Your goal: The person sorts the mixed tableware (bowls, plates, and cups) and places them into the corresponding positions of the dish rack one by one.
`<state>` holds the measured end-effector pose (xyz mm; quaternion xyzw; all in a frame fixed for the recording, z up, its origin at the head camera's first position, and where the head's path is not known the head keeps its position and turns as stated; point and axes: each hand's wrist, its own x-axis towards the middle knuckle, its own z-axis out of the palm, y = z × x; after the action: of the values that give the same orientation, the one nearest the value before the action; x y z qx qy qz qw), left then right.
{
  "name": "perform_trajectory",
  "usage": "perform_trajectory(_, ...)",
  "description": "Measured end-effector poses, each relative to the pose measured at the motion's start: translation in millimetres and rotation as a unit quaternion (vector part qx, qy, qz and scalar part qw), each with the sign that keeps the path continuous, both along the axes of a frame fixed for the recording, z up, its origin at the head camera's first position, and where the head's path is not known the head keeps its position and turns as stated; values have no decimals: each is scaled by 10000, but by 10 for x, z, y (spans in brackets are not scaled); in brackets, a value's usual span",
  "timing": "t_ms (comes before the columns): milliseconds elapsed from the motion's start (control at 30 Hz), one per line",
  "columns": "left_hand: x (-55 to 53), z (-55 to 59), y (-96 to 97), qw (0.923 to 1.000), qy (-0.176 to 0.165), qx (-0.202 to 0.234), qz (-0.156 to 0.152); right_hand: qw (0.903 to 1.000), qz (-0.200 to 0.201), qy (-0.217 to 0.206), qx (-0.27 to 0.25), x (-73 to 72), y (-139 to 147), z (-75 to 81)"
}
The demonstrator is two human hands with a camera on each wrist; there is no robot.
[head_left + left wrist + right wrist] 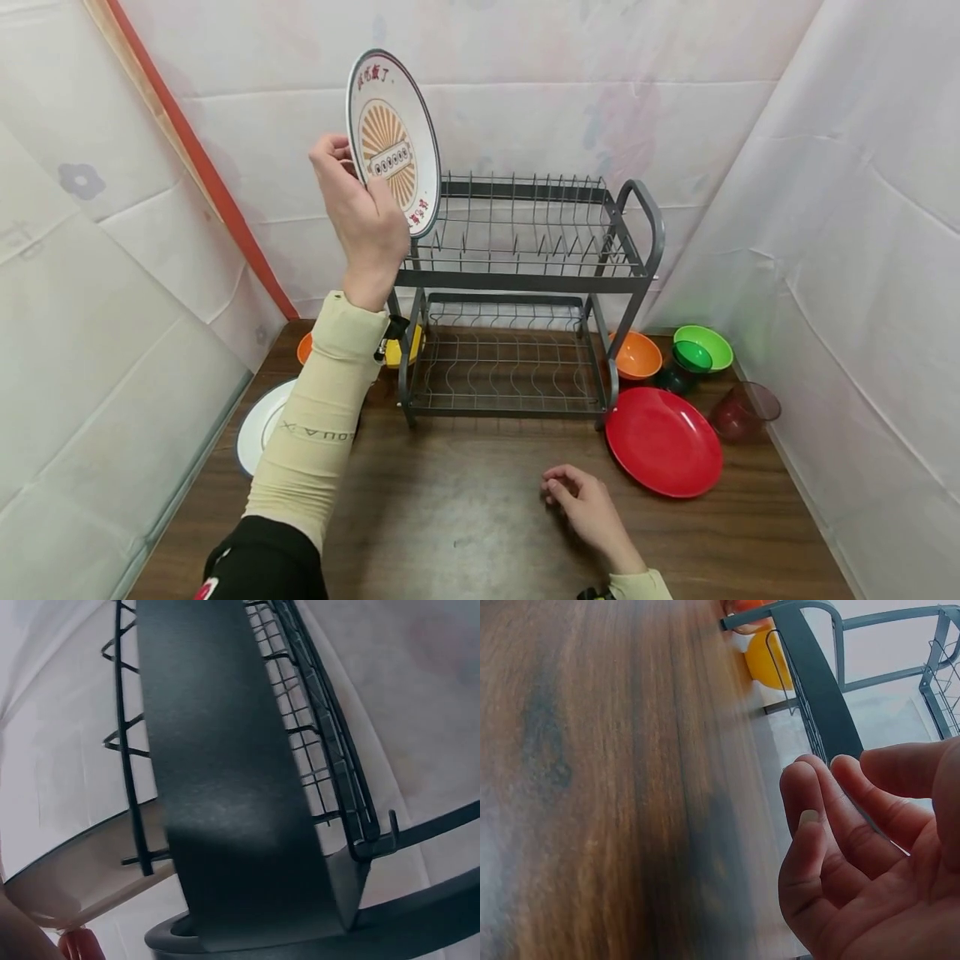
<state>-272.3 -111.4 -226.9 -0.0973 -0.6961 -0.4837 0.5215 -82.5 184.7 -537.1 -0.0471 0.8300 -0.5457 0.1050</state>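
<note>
My left hand point(365, 212) grips a white plate point(423, 158) by its near left edge, thumb on the patterned face. The plate stands almost on edge, raised at the upper left end of a dark two-tier dish rack point(525, 282). In the left wrist view the plate's rim point(90, 840) shows beside the rack's grey bar point(225, 772). Above the table, nearest the red plate point(663, 442), my right hand point(592, 508) holds nothing and its fingers are loosely curled. Those curled fingers point(840, 840) fill the lower right of the right wrist view.
Right of the rack are an orange bowl point(637, 357), a light green bowl point(708, 343), a dark green cup point(678, 371) and a reddish clear cup point(744, 412). Another white plate point(258, 425), a yellow item point(405, 346) and an orange item point(303, 348) lie to the left, partly hidden by my arm.
</note>
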Motion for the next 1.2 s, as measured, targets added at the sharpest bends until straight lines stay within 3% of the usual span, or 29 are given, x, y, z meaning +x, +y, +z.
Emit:
perform_trajectory(267, -49, -64, 39, 9993, -238, -268, 121, 10000, 7, 72, -31, 14, 0, -36)
perform_trajectory(467, -104, -114, 78, 9983, -35, -561, 174, 9999, -49, -4, -110, 21, 6, -30)
perform_trajectory(933, -171, -183, 140, 9902, 11, -955, 1014, 9994, -111, -157, -271, 38, 22, -59)
perform_trajectory(1200, -209, -204, 154, 9867, 59, -1139, 1161, 9995, -94, -235, -207, 24, 29, -69)
